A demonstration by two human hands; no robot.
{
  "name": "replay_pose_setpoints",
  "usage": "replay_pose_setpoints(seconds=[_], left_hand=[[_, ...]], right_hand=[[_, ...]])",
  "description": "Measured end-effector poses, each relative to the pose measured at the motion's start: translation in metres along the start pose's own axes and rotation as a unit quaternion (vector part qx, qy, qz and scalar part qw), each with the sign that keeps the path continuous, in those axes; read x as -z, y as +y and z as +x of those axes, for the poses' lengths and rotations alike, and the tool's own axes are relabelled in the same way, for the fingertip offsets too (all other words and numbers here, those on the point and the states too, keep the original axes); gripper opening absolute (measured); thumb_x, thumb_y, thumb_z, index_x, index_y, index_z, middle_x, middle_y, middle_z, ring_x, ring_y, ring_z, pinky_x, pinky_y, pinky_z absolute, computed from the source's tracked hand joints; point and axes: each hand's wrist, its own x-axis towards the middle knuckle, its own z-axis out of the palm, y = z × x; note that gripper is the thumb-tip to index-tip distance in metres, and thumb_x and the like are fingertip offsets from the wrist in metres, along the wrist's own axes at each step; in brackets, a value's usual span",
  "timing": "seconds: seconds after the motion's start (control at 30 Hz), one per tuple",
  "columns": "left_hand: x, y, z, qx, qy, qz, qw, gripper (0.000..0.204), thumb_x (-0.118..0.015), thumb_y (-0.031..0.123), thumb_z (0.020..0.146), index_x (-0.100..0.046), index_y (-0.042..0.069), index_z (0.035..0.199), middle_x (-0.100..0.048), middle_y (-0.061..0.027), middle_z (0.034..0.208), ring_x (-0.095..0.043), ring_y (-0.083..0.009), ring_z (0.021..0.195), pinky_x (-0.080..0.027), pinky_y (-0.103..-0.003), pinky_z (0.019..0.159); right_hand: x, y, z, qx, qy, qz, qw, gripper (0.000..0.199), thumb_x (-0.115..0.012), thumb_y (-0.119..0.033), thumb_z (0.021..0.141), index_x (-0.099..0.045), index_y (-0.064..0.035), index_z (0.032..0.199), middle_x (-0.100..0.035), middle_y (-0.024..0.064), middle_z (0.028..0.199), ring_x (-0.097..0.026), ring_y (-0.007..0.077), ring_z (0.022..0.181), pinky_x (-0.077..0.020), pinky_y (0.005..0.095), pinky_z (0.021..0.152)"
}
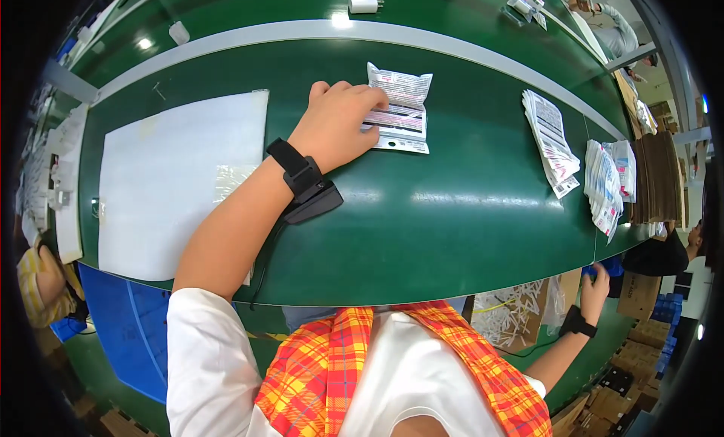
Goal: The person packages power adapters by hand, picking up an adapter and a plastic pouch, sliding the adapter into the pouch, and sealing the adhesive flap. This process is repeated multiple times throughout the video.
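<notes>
Flat and spread, our left hand (pixel 339 124) presses its fingers (pixel 369 98) down on a small printed packet (pixel 401 109). We are not pinching it; we just hold it still on the green table (pixel 422 218). The packet lies near the far side of the table, close to the grey strip (pixel 452 49) that runs along there.

Our right hand (pixel 596 282) is low, off the near edge of the table, over by some cardboard boxes (pixel 641 339). Its fingers curl near something blue (pixel 612 267), but we cannot tell if they hold anything.

We think the work is only partly done. One packet is under our hand. To the right of it on the table wait two piles of the same sort of packets (pixel 554 139), one pile (pixel 607 184) nearer the table's end. Those look not yet handled.

Left of the packet lies a big white sheet (pixel 173 180) with a clear plastic bag (pixel 230 182) on it. Past the grey strip sits a white charger block (pixel 363 3).
</notes>
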Motion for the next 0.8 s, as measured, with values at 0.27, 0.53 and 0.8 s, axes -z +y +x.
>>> replay_pose_setpoints(seconds=[0.27,0.53,0.8], left_hand=[[0.006,0.001,-0.018,-0.05,0.051,0.167,0.983,0.035,-0.069,0.024,0.081,-0.066,0.017,0.115,-0.061,0.0,0.107,-0.051,-0.0226,0.106,-0.035,-0.043,0.095],[-0.008,0.005,-0.024,-0.059,0.064,0.235,0.968,0.042,-0.065,0.038,0.086,-0.064,0.021,0.125,-0.057,0.0009,0.117,-0.05,-0.0226,0.109,-0.034,-0.046,0.097],[0.003,-0.001,-0.022,-0.003,0.052,0.188,0.981,0.048,-0.064,0.044,0.086,-0.061,0.022,0.128,-0.054,-0.0026,0.126,-0.048,-0.026,0.113,-0.034,-0.049,0.098]], right_hand=[[0.058,-0.371,0.052,0.43,-0.118,0.282,0.849,0.039,-0.062,-0.019,0.089,-0.057,-0.0006,0.123,-0.059,0.0191,0.12,-0.057,0.0319,0.111,-0.044,0.0383,0.097],[-0.021,-0.469,0.09,0.363,-0.123,0.154,0.911,0.041,-0.066,-0.033,0.088,-0.056,0.0017,0.107,-0.061,0.0201,0.094,-0.06,0.0338,0.087,-0.0495,0.0385,0.08],[-0.023,-0.459,0.131,0.362,-0.312,0.231,0.848,0.029,-0.064,-0.028,0.089,-0.055,-0.0008,0.096,-0.059,0.0087,0.087,-0.057,0.0184,0.079,-0.0476,0.0293,0.072]])
